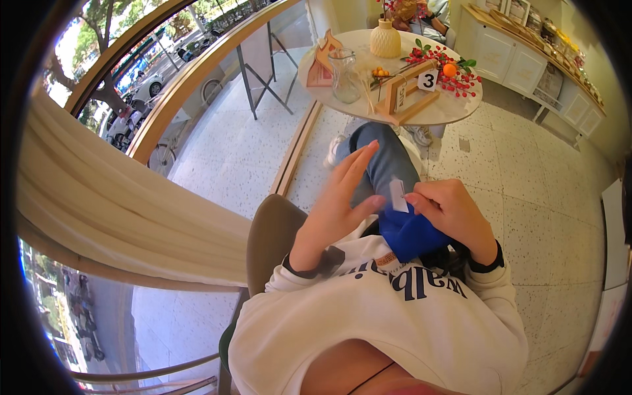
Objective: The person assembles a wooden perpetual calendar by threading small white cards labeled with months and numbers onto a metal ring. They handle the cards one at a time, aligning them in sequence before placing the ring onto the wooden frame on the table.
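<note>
Above my lap, my left hand (342,197) is raised with its fingers stretched out and its thumb apart, holding nothing. My right hand (444,207) pinches the edge of a small white card (398,195) between thumb and fingertips. The card stands upright between the two hands, nearer the right one. Just below it, a bright blue piece, cloth or a pouch (411,237), lies across my lap; I cannot tell which. Blue jeans (378,148) cover my leg, stretched toward the table.
Ahead stands a round table (438,118) with a glass pitcher (343,76), a cream vase (385,39), a wooden calendar stand (405,95) and red berry sprigs (461,82). A chair back (273,230) and a curtain (112,191) are at my left. Another person (424,20) sits beyond the table.
</note>
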